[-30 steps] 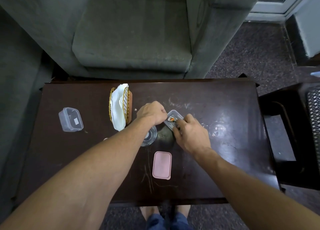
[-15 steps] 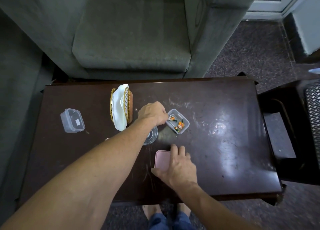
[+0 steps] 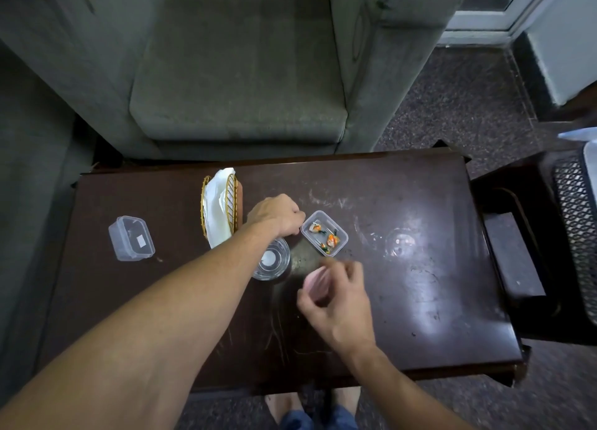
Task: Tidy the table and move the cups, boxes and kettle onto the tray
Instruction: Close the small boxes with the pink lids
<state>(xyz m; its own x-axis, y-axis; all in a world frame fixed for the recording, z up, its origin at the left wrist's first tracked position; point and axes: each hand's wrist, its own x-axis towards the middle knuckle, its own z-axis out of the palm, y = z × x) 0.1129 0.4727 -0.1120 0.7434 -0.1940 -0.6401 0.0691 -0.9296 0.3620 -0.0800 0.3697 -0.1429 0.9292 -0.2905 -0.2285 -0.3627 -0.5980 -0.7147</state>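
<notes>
Head view: the right hand (image 3: 336,303) pinches a blurred pink lid (image 3: 315,282) above the dark glossy bench (image 3: 420,300). The left hand (image 3: 277,214), curled, touches the clear rectangular box (image 3: 324,232), whose long axis runs diagonally, near-right to far-left. A round clear cup (image 3: 270,263) stands just beside it.

Glossy scratched dark wood table (image 3: 420,300) (clear plastic box (image 3: 324,233), matt pink lid (image 3: 315,282))

We have one wide-angle view from the head, looking steeply down and forward over the dark surface (image 3: 420,284). Both forearms reach in from the bottom edge, close to the lens. An armchair (image 3: 239,83) fills the top, the floor (image 3: 452,106) lies at upper right, and straight edges bow near the frame's borders.
</notes>
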